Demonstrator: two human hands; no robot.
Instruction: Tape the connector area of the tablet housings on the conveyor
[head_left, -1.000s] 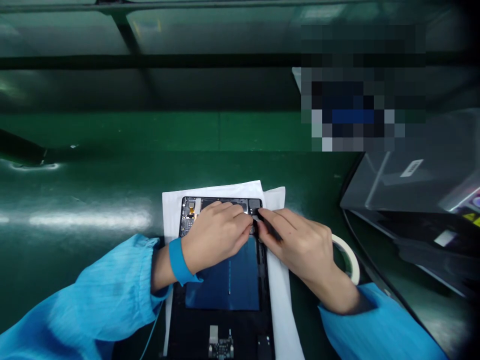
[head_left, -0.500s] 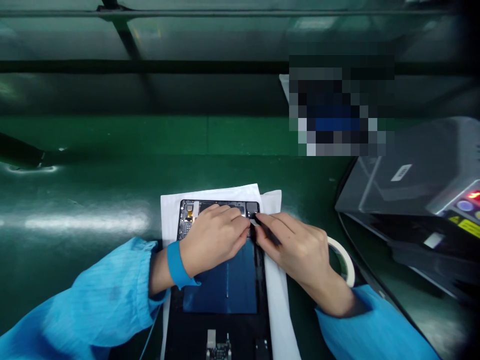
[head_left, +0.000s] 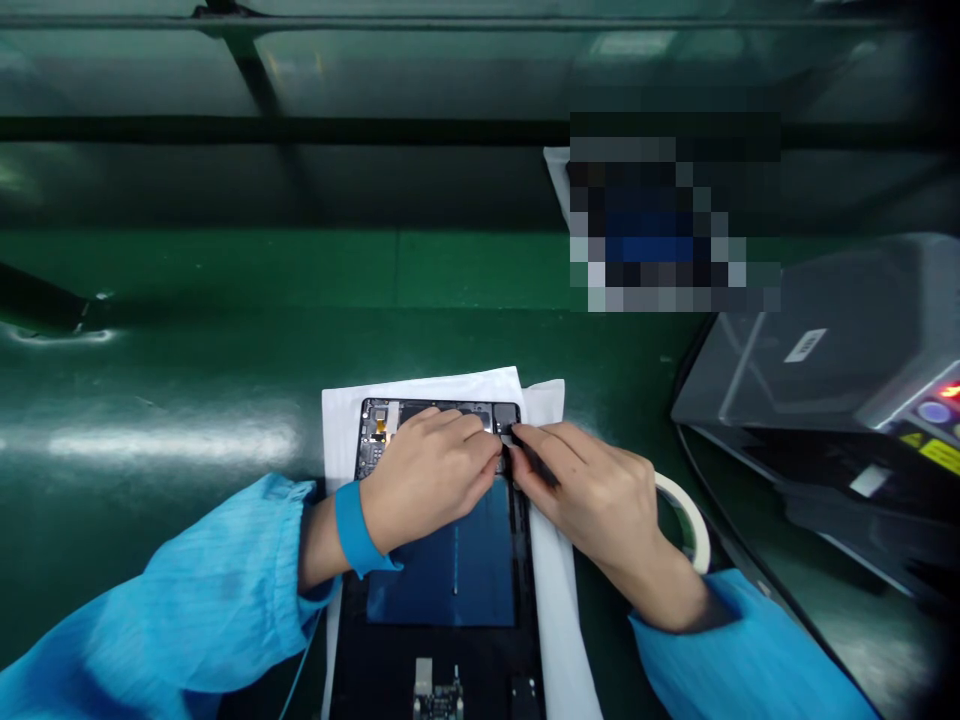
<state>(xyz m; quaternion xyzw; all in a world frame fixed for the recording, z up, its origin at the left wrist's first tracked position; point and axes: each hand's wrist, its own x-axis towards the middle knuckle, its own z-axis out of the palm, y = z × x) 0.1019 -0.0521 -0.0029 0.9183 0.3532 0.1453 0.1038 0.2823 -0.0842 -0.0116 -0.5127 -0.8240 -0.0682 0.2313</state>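
An opened tablet [head_left: 442, 645] lies lengthwise in front of me, its inner side up. A dark blue battery [head_left: 435, 590] fills its middle, and small boards and a gold-coloured flex show along its upper end. My left hand [head_left: 431, 465] rests over that end, with thumb and forefinger pinched near the upper right corner. Opposite it, my right hand [head_left: 600, 500] comes in from the right with its fingertips pinched at the same corner. Whatever small part lies between the fingertips is mostly hidden and too small to name. A blue band [head_left: 356, 530] circles my left wrist.
White sheets [head_left: 555, 600] lie under the tablet on the green table [head_left: 187, 400]. A roll of pale tape [head_left: 697, 525] sits just beyond my right wrist. To the right stands a grey machine [head_left: 825, 350] with a red display and a cable. A pixelated patch covers something at the back.
Both hands stay at the tablet's upper right corner. My right thumb has shifted slightly, and the small pale bit between the fingertips shows less.
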